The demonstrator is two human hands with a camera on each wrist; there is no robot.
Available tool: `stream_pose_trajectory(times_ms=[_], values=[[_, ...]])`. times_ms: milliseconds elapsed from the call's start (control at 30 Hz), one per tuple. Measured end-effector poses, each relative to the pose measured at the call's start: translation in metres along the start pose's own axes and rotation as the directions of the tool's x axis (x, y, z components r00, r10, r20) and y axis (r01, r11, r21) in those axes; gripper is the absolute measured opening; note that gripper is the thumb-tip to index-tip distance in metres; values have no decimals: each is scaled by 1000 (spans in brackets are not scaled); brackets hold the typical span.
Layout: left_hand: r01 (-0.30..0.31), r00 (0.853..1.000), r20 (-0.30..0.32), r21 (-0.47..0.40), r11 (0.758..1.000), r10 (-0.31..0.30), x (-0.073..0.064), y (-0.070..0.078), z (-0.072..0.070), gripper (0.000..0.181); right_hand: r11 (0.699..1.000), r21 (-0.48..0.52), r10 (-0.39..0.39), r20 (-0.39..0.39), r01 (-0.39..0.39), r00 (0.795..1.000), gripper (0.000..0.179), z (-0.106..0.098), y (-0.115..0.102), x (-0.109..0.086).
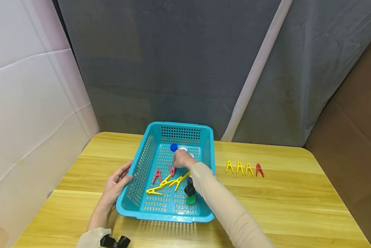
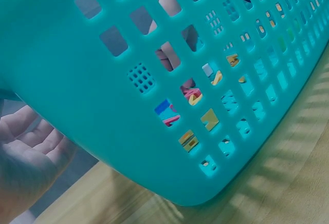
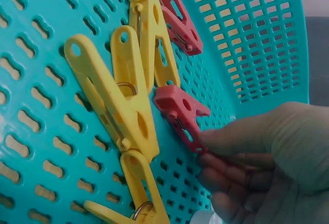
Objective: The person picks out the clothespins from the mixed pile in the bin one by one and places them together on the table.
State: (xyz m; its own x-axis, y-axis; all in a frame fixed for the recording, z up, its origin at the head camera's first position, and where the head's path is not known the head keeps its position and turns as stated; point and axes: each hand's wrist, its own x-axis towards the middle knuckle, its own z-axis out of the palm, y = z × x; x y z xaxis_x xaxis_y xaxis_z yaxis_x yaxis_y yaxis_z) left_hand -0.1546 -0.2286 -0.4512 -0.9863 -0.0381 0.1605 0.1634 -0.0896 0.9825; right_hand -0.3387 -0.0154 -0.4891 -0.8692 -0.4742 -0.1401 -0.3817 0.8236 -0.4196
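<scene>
My right hand (image 1: 183, 159) is inside the turquoise plastic basket (image 1: 165, 217). Its thumb and fingers pinch one end of a red clothespin (image 3: 180, 116), which sits over the perforated floor. Beside it lie several yellow clothespins (image 3: 115, 93) and another red clothespin (image 3: 180, 21). At the basket's left side, my left hand (image 1: 114, 186) rests against the outer wall under the rim, fingers extended and thumb apart. The left wrist view shows that hand (image 2: 31, 157) at the basket's edge, partly hidden by it.
On the wooden table (image 1: 281, 203), to the right of the basket, stand three yellow clothespins (image 1: 239, 167) and a red clothespin (image 1: 259, 170) in a row. In the basket are a blue cap (image 1: 173, 147), white round pieces (image 1: 183, 148) and a green round piece (image 1: 190, 200). A grey curtain (image 1: 173, 69) hangs behind.
</scene>
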Motion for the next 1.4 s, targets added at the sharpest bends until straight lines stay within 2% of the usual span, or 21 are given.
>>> stream_pose_trajectory(times_ms=[67, 167, 267, 367, 467, 633, 733, 1067, 1400], values=[[-2, 1000, 1, -2, 1000, 2, 0, 0, 0, 53, 992, 12, 129, 15, -129, 992, 35, -23, -23, -27], [-3, 1000, 4, -8, 1000, 3, 0, 0, 0, 52, 978, 44, 207, -36, -205, 978, 33, -39, -37, -49], [-1, 1000, 5, -9, 1000, 1, 0, 0, 0, 52, 969, 64, 241, -47, -238, 969, 27, -47, -41, -59], [0, 1000, 3, -8, 1000, 0, 0, 0, 1, 53, 969, 80, 240, -54, -235, 969, 24, -48, -40, -60], [1, 1000, 0, -8, 1000, -1, 0, 1, 1, 53, 979, 63, 197, -42, -194, 980, 22, -48, -39, -57], [13, 1000, -2, -5, 1000, -13, 0, 1, 1, 53, 996, 30, 77, 57, -79, 995, 37, -48, -39, -55], [18, 1000, -3, -2, 1000, -19, 0, 1, 1, 53, 998, 24, 50, 100, -53, 994, 34, -47, -39, -55], [30, 1000, 0, -7, 1000, -30, 1, 0, 0, 54, 998, 2, 65, 66, -65, 996, 19, -47, -38, -58], [17, 1000, -2, 2, 1000, -17, 0, -1, 0, 53, 989, -11, 148, 38, -148, 988, 25, -46, -36, -58]])
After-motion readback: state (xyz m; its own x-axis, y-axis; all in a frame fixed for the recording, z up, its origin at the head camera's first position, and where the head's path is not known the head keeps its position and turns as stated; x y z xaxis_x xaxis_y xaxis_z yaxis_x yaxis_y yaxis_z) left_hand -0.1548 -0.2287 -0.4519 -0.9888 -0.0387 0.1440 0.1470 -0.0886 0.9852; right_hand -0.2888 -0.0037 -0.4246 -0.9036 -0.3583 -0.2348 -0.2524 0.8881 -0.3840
